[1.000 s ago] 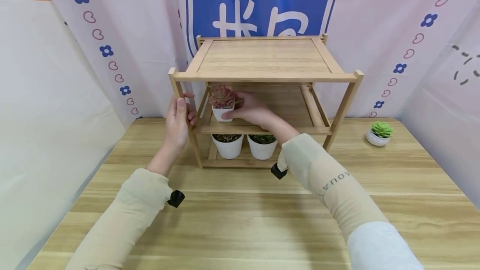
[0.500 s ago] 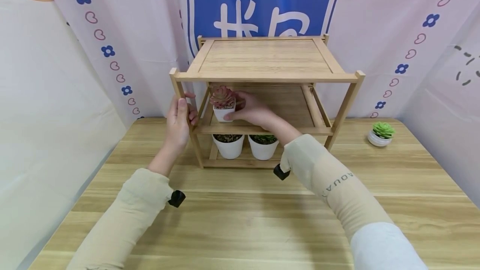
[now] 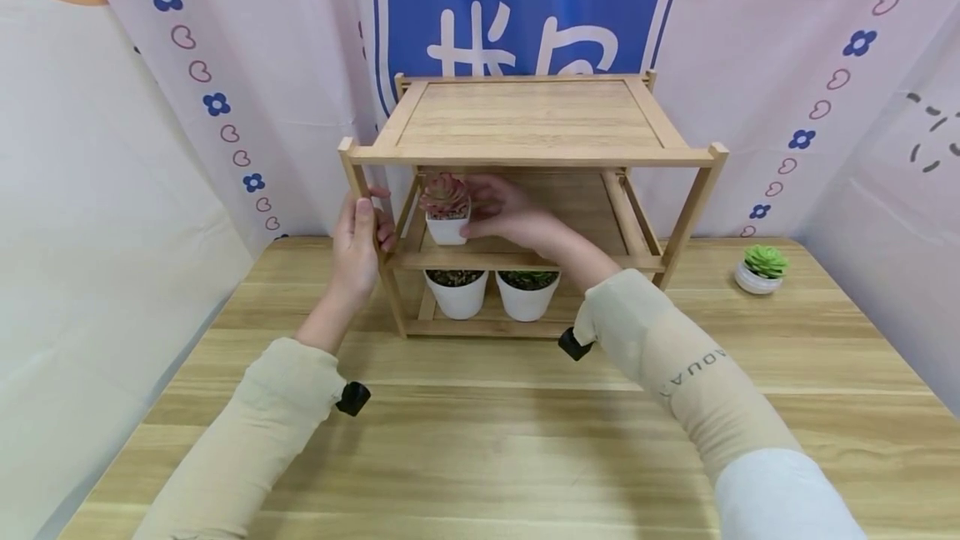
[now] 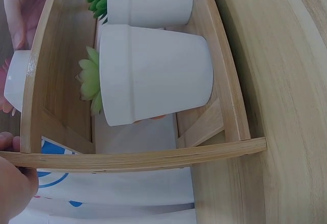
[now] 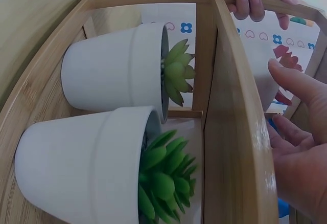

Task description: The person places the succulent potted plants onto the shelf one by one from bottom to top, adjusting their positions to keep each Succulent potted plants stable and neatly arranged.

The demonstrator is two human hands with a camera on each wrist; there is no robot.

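Observation:
A pink succulent in a small white square pot (image 3: 447, 231) stands on the middle tier of a wooden shelf (image 3: 532, 155), at its left end. Close against the pot's right side is my right hand (image 3: 513, 213), fingers loosely spread; in the right wrist view, the thumb of that hand (image 5: 301, 152) is at the pot's edge (image 5: 263, 81), the other fingers apart from it. My left hand (image 3: 356, 244) grips the shelf's front left post, also seen in the left wrist view (image 4: 143, 160).
Two larger white pots (image 3: 459, 298) (image 3: 527, 300) with green succulents stand on the bottom tier. A small green succulent in a round white pot (image 3: 757, 277) sits on the table (image 3: 480, 440), right of the shelf. Printed curtains (image 3: 300, 40) hang behind.
My right hand has loosened from the small pot and drawn slightly to the right. The pot stays at the tier's left end, and my left hand keeps its hold on the post.

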